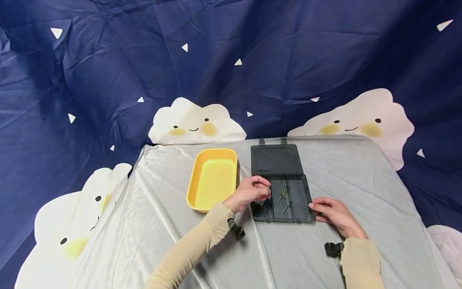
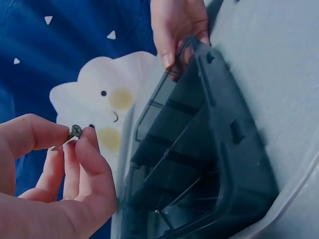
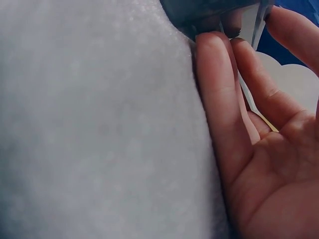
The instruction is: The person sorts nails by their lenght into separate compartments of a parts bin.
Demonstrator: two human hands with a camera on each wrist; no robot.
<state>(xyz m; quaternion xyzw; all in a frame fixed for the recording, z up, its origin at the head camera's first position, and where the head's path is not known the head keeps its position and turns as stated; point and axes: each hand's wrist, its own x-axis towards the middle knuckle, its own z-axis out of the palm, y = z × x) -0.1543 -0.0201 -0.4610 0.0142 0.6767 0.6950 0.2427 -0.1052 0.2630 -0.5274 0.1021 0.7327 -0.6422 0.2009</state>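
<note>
In the head view my left hand (image 1: 250, 190) is above the left side of a dark translucent compartment box (image 1: 301, 200). Its thumb and fingertips pinch a small screw (image 2: 76, 131), whose cross-slotted head shows in the left wrist view. Several loose screws (image 1: 284, 209) lie in the middle compartment, and more are in the left one, partly hidden by the hand. My right hand (image 1: 335, 214) holds the box's near right edge, thumb at the rim and fingers against the side. In the right wrist view its fingers (image 3: 217, 84) touch the box's corner.
The box's lid (image 1: 277, 159) lies folded back behind it. A yellow tray (image 1: 191, 196) stands to the left of the box, nothing visible inside. Both sit on a grey cloth-covered table (image 1: 361, 180). A dark blue curtain (image 1: 216, 48) with clouds hangs behind.
</note>
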